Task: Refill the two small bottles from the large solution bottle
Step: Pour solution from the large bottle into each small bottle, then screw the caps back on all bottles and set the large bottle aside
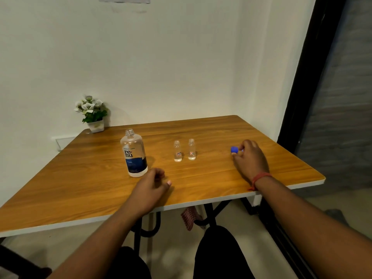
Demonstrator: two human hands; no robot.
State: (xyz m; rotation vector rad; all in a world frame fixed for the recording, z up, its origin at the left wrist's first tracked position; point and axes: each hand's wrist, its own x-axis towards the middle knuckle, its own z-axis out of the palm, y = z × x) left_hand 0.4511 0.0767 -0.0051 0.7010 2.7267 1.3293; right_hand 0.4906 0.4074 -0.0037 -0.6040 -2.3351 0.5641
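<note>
The large clear solution bottle (134, 154) with a blue label stands uncapped at the left middle of the wooden table (201, 178). Two small clear bottles stand uncapped side by side to its right, the left one (177, 151) and the right one (191, 149), each with a little liquid at the bottom. My right hand (250, 160) rests on the table further right and pinches a blue cap (234, 149) in its fingertips. My left hand (150, 188) lies loosely curled on the table just in front of the large bottle, holding nothing that I can see.
A small white pot of white flowers (93, 114) stands at the table's back left corner against the wall. A dark door frame (302, 77) runs along the right. The table's front edge is close to my knees.
</note>
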